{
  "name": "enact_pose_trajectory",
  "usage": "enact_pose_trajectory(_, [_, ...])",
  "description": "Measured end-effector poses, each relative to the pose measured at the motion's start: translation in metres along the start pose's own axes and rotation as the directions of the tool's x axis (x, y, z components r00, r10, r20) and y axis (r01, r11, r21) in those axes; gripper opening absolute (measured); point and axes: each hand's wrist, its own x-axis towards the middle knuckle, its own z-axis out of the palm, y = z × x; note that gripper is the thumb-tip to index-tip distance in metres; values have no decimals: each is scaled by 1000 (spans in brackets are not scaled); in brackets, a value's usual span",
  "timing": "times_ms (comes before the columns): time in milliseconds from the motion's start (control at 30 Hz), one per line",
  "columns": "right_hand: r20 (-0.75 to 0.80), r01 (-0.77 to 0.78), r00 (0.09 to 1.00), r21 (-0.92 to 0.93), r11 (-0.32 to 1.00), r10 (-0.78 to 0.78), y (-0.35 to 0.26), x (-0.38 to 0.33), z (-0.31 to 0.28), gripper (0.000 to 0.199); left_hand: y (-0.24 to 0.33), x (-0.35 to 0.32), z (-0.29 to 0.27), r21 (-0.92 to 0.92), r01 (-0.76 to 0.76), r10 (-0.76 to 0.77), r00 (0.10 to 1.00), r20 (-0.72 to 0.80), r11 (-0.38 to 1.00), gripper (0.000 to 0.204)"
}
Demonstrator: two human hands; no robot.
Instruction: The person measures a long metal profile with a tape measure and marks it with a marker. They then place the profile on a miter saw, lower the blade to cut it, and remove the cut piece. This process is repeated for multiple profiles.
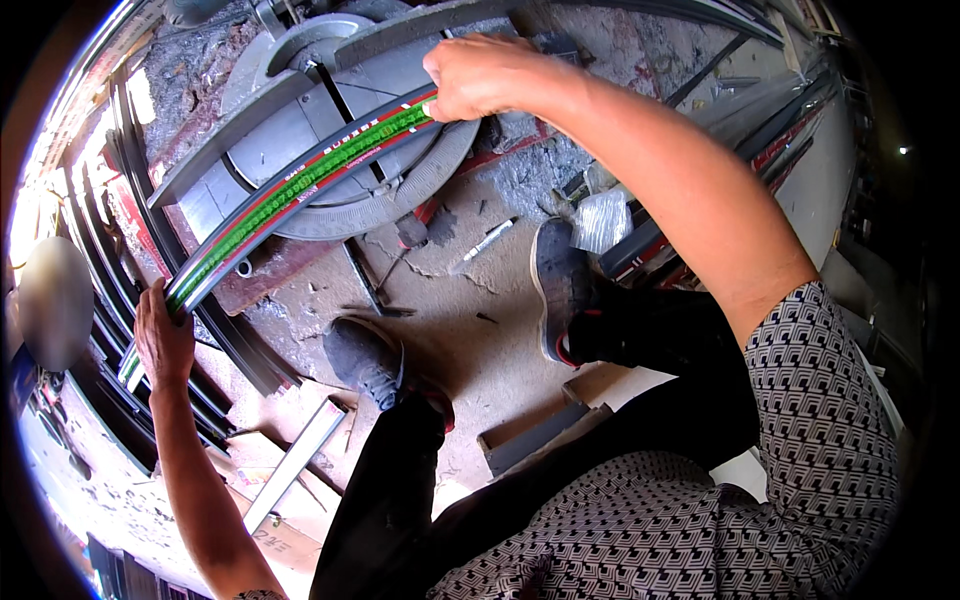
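Note:
A long grey profile bar with red and white film slants across the saw's table. Along its length lies a green tape measure blade with small markings. My right hand is closed at the bar's upper right end, its thumb and fingers pressed where the green blade ends. At the lower left, my left hand wraps round the bar and blade, which reach a little past it. Beneath the bar is the metal mitre saw base with its round scale and slot.
Several dark profiles lie at the left, beside a blurred oval shape. A red-handled screwdriver, a white marker and a dark slim tool lie on the floor near my shoes. Wrapped profiles rest at the right.

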Motion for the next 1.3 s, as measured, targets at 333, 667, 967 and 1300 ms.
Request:
enact_pose_trajectory(333, [17, -28, 999, -27, 999, 28, -1, 0, 1, 44, 104, -7, -54, -77, -148, 141, 986, -93, 986, 74])
enact_pose_trajectory(667, [8, -18, 1000, -47, 999, 18, -4, 0, -1, 47, 309, 41, -49, -289, -281, 235, 954, -184, 915, 73])
enact_pose_trajectory(967, [25, -15, 1000, -48, 999, 16, -3, 0, -2, 51, 389, 43, -26, -377, 32, -86, 988, -127, 925, 88])
enact_pose_trajectory(1300, [39, -13, 999, -39, 999, 14, 0, 3, -1, 55, 403, 49, -21, -335, 194, -210, 978, -14, 922, 98])
